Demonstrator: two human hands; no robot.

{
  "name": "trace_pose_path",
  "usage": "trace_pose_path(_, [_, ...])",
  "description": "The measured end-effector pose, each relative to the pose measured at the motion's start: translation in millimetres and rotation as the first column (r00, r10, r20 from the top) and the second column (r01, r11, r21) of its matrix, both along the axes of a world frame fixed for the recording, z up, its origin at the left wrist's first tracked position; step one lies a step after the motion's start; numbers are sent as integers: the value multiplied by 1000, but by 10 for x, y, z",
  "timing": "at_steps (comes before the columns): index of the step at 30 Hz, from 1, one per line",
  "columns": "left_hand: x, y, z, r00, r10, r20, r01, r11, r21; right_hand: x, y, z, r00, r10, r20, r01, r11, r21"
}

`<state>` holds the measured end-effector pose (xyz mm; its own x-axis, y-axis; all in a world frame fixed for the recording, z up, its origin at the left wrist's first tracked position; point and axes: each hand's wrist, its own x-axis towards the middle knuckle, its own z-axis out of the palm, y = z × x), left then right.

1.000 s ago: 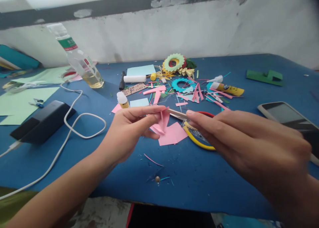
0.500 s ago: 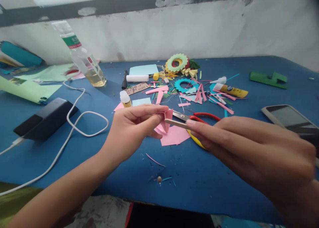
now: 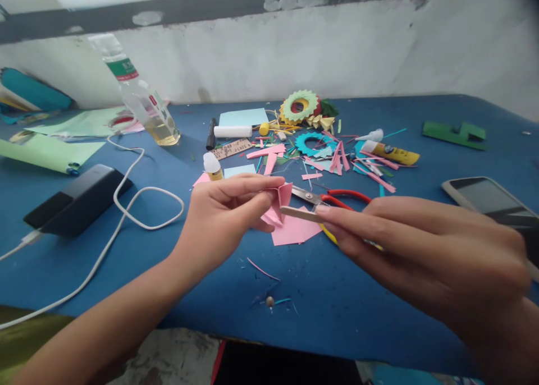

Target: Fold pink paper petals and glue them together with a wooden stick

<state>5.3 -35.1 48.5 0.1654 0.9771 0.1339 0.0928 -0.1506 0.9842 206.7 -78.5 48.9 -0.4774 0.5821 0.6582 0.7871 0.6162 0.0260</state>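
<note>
Between the thumb and fingers of my left hand point(image 3: 227, 211) is a folded piece of pink paper point(image 3: 284, 195), its creased end sticking out to the right. My right hand point(image 3: 429, 250) pinches a flat wooden craft stick point(image 3: 301, 214), whose rounded tip lies at the lower part of the folded paper; whether it touches cannot be made out. Below them on the table lies a pink paper sheet point(image 3: 295, 232). Scissors point(image 3: 347, 197) with red and yellow handles rest behind my right fingers, partly hidden by them.
Paper strips, a blue paper ring point(image 3: 314, 143), a pale green ring point(image 3: 300, 105) and a yellow glue tube point(image 3: 391, 152) lie farther back. A bottle point(image 3: 154, 113), a dark device point(image 3: 80, 200) and a white cable point(image 3: 147, 191) are left; a phone point(image 3: 490, 200) is right.
The craft stick's tip has moved slightly down along the folded paper, with my right hand shifting a little. My left hand keeps its hold on the paper.
</note>
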Motion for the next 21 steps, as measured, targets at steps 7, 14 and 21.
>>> trace_pose_path(7, [0,-2,3,1000,1,3,-2,1000,9,-22,3,10,998,-19,-52,18,1000,-23])
trace_pose_path(14, [-2,2,-1,1000,-21,12,21,1000,-21,-17,29,20,995,-34,-92,32,999,-23])
trace_pose_path(21, [-5,2,-12,998,-30,54,31,1000,-4,-22,22,27,994,-1,-107,-4,999,-39])
